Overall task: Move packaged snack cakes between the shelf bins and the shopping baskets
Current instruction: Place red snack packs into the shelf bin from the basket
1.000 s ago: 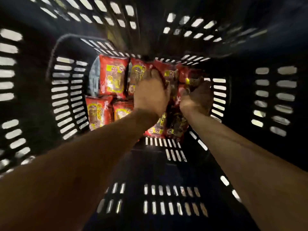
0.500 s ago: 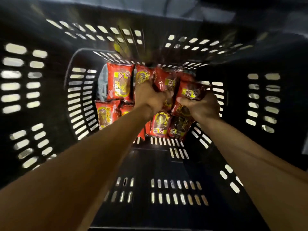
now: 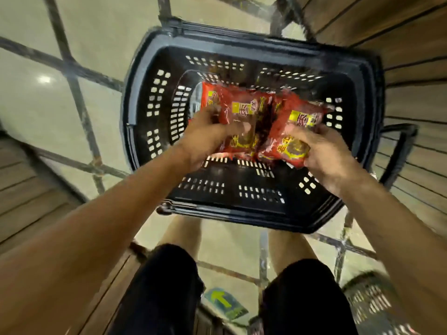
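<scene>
The fingers (image 3: 244,128) of the left hand (image 3: 205,139) pinch a few red cakes (image 3: 244,117) together. The fingers (image 3: 297,135) of the right hand (image 3: 326,160) pinch another red pack (image 3: 300,131). Both bunches are in the middle of the frame, above the inside of the black basket (image 3: 145,97).

A moment ago both hands were deep down in the basket, pressing on packs that lay on the bottom. The view was dark then, with only basket walls around. Now the hands have come up with the packs, and the view is higher. You can see the whole basket from above, with the pale floor (image 3: 36,44) around it. So the packs are on their way out of the basket. I think they will go to a shelf bin next, but no bin shows here.

Some things are hard to see. The packs and fingers are blurry from moving, so I cannot count how many packs each hand has. The hands and packs cover most of the basket bottom. One more pack (image 3: 209,96) peeks out behind the left bunch, and I cannot tell if it is held or lying down there. In the lower right of the frame a second basket (image 3: 370,301) is cut off by the edge. The person's legs (image 3: 164,286) show at the bottom.
</scene>
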